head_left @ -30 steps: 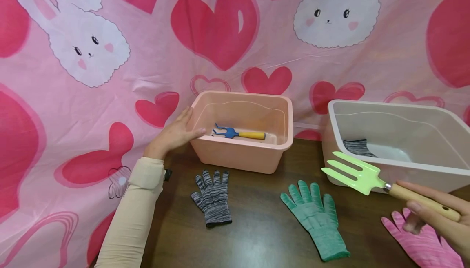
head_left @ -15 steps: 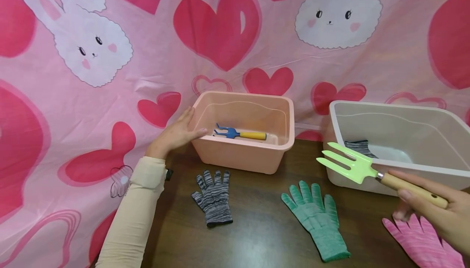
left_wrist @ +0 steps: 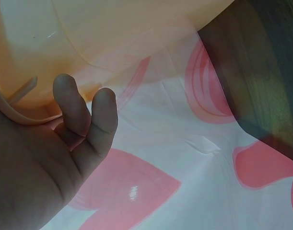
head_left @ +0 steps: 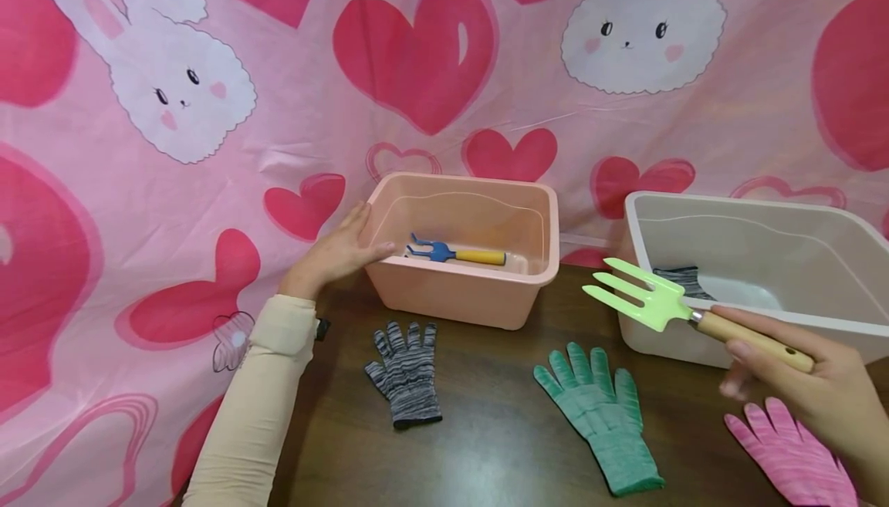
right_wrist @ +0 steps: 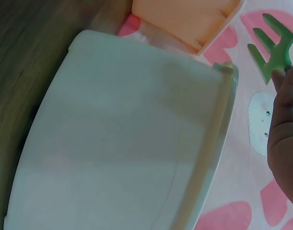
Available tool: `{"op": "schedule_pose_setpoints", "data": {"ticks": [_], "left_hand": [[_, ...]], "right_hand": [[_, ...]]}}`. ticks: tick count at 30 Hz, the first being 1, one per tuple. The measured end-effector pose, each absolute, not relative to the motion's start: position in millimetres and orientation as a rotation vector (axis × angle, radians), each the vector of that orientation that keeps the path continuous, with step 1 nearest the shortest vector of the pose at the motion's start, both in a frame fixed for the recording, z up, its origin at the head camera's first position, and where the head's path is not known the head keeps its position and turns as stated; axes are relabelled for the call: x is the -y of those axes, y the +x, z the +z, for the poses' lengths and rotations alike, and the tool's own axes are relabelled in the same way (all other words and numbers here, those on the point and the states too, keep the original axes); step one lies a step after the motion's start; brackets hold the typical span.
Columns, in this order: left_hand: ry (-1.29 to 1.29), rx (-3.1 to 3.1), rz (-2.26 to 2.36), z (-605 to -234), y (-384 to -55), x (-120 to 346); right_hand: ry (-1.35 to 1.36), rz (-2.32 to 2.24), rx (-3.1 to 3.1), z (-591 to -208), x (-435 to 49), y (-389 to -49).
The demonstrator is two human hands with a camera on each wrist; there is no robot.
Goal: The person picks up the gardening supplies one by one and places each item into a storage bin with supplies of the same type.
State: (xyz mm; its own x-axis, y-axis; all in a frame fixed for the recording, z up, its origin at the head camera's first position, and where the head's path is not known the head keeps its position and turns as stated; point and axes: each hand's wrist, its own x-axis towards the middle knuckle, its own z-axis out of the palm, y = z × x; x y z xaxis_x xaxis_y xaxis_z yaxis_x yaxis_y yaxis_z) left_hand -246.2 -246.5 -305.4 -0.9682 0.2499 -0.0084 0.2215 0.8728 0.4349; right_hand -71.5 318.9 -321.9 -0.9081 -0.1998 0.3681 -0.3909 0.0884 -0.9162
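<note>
My left hand (head_left: 332, 258) rests on the left rim of a pink plastic bin (head_left: 451, 295), thumb over the front corner and fingers along the side. In the left wrist view, two fingers (left_wrist: 104, 120) of it extend beside the bin wall. Inside that bin lies a small blue hand cultivator (head_left: 444, 252) with a yellow handle. My right hand (head_left: 806, 376) pinches the wooden handle of a light green garden fork (head_left: 642, 297). The fork is held in the air before a grey bin (head_left: 736, 329), tines pointing left toward the pink bin.
On the dark wooden table (head_left: 486, 430) lie a grey-striped glove (head_left: 406, 376), a green glove (head_left: 599, 418) and a pink glove (head_left: 792, 453). Another grey-striped glove (head_left: 684, 282) is inside the grey bin. A pink heart-and-rabbit cloth (head_left: 292, 67) hangs behind the bins.
My right hand has carried the garden fork left and slightly up, away from above the pink glove. The left hand stays on the pink bin's rim.
</note>
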Motion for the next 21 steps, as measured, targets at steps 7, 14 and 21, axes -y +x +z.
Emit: {"op": "schedule_pose_setpoints", "data": {"ticks": [7,14,21], "left_hand": [[0.361,-2.978,0.680,-306.1,-245.5,247.5],[0.368,-2.974,0.685,-306.7,-245.8,247.2],[0.367,-2.977,0.685,-305.8,-245.2,246.1]], "right_hand": [[0.625,1.837,2.250,-317.9,-306.2,-79.7],[0.673,1.896,2.241,-314.2,-296.6,-86.1],[0.661,1.925,2.238,-315.1,-286.1,-93.0]]}}
